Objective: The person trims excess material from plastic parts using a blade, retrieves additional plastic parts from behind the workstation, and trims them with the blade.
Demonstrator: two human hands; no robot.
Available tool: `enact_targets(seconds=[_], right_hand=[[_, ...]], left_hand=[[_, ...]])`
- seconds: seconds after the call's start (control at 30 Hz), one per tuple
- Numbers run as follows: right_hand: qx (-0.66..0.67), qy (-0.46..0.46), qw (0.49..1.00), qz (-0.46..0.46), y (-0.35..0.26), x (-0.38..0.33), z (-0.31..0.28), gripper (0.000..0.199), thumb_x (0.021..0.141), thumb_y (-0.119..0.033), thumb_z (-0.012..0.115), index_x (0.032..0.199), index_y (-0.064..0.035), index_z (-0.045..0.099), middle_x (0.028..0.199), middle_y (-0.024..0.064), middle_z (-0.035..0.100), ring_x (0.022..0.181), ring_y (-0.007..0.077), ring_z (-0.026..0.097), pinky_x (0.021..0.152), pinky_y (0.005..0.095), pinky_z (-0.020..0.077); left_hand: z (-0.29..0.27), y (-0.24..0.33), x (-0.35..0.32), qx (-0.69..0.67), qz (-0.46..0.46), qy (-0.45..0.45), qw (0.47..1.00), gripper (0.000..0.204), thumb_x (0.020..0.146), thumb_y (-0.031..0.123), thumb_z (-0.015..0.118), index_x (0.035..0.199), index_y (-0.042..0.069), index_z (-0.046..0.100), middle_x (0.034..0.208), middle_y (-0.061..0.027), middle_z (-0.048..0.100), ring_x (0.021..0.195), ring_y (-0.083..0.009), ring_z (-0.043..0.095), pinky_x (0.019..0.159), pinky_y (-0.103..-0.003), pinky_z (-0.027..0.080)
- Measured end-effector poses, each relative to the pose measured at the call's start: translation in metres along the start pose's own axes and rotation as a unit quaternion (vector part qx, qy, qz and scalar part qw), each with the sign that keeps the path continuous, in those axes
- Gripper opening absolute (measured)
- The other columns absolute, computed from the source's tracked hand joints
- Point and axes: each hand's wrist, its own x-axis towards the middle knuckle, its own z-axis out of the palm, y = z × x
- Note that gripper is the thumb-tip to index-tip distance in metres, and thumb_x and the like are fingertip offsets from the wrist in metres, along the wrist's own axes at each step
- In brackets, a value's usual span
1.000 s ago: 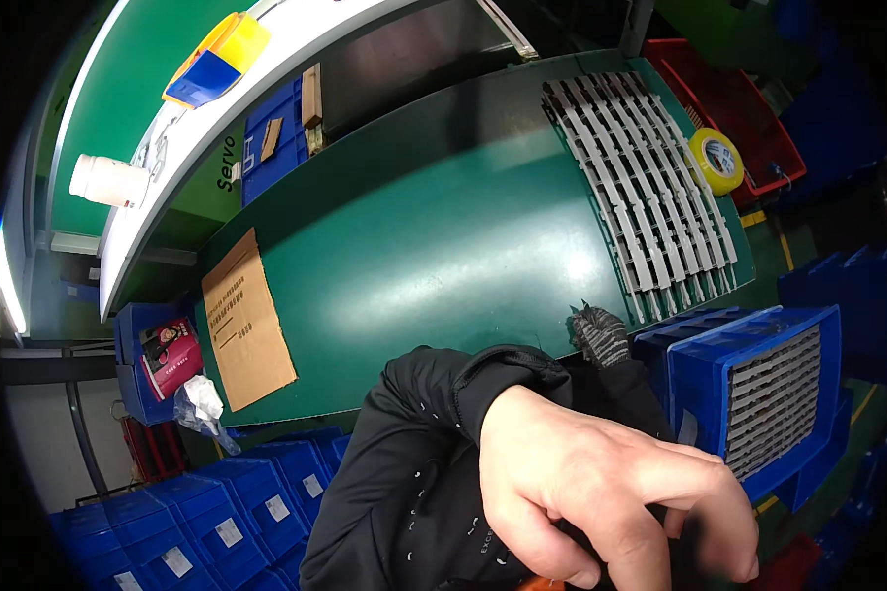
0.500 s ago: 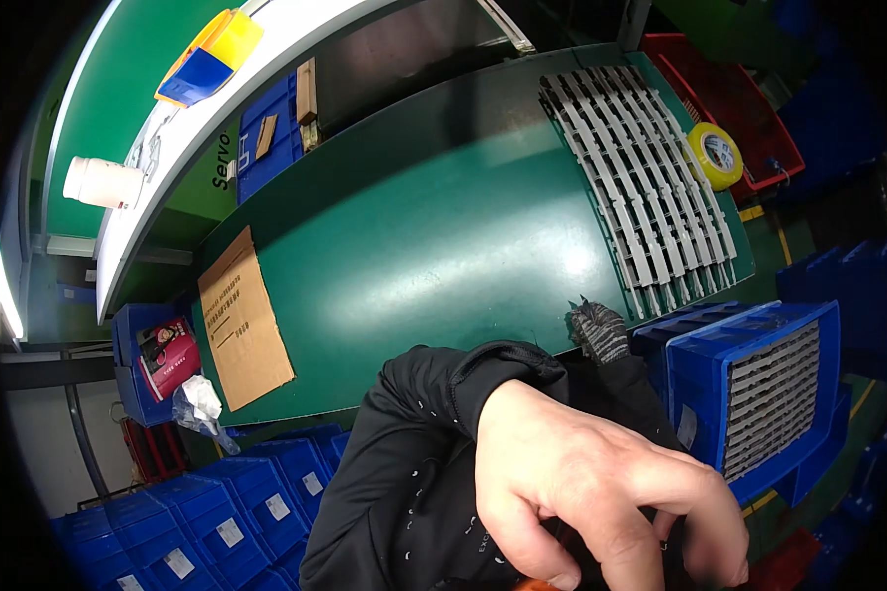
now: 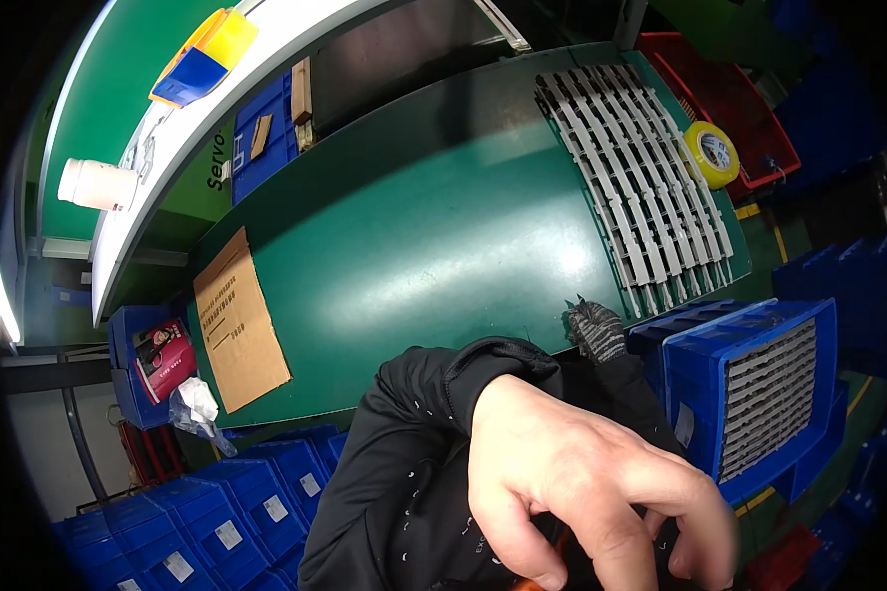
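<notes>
Orange object sits under the left hand; its grip curls half-closed, hold unclear.

We are wearing a black sleeve of soft, slightly shiny fabric that is bunching into thick folds at the cuff, and small pale flecks are dotting it along its length. The hand coming out of that cuff is wearing no glove, ring or watch. Farther off, a knitted glove in speckled black and grey yarn is showing, its ribbed weave plainly visible; whose it is we cannot tell.
</notes>
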Motion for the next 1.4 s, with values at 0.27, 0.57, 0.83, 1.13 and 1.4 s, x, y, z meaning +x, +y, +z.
enact_targets(seconds=[0.27,0.57,0.83,1.13,1.4], right_hand=[[0.051,0.001,0.999,0.005,0.004,0.002,0.0,0.015,0.081,-0.017,0.059,0.078,-0.0022,0.058,0.059,0.0025,0.054,0.048,0.0084,0.049,0.042,0.0243,0.0389],[0.029,0.01,0.998,-0.051,0.005,0.002,0.001,0.014,0.081,-0.015,0.058,0.078,-0.0015,0.058,0.059,0.0036,0.054,0.048,0.0092,0.049,0.044,0.0248,0.0395],[-0.056,0.021,0.988,-0.146,-0.01,-0.004,0.002,0.018,0.079,-0.021,0.054,0.071,-0.0044,0.055,0.059,0.011,0.053,0.052,0.0227,0.05,0.049,0.0354,0.0399],[-0.229,0.062,0.958,-0.164,0.001,0.01,-0.004,0.023,0.076,-0.029,0.052,0.068,-0.0069,0.054,0.064,0.0168,0.054,0.061,0.0341,0.053,0.056,0.0448,0.0414],[-0.192,0.04,0.967,-0.162,-0.013,0.009,-0.003,0.022,0.077,-0.027,0.053,0.069,-0.007,0.054,0.063,0.0155,0.054,0.06,0.032,0.053,0.055,0.043,0.0411]], left_hand=[[0.001,-0.004,-0.005,0.01,0.021,0.013,1.0,0.03,0.079,0.023,0.053,0.099,0.001,0.057,0.114,-0.0227,0.04,0.095,-0.0306,0.047,0.082,-0.038,0.043],[-0.008,0.001,-0.004,-0.012,-0.038,0.037,0.999,0.013,0.076,0.013,0.056,0.084,0.004,0.058,0.11,-0.0201,0.043,0.088,-0.0254,0.05,0.079,-0.034,0.044],[-0.017,0.012,-0.013,0.078,0.017,0.163,0.983,0.031,0.081,0.036,0.057,0.084,0.005,0.058,0.093,-0.0199,0.056,0.083,-0.0266,0.051,0.065,-0.032,0.046],[-0.001,-0.012,0.002,0.192,0.045,0.161,0.967,0.098,0.062,0.066,0.06,0.12,-0.009,0.038,0.124,-0.0294,0.033,0.115,-0.0384,0.036,0.092,-0.046,0.033],[-0.005,-0.016,-0.005,0.177,0.01,0.105,0.979,0.114,0.053,0.07,0.064,0.125,-0.012,0.03,0.13,-0.0265,0.028,0.119,-0.0363,0.031,0.096,-0.044,0.028]])
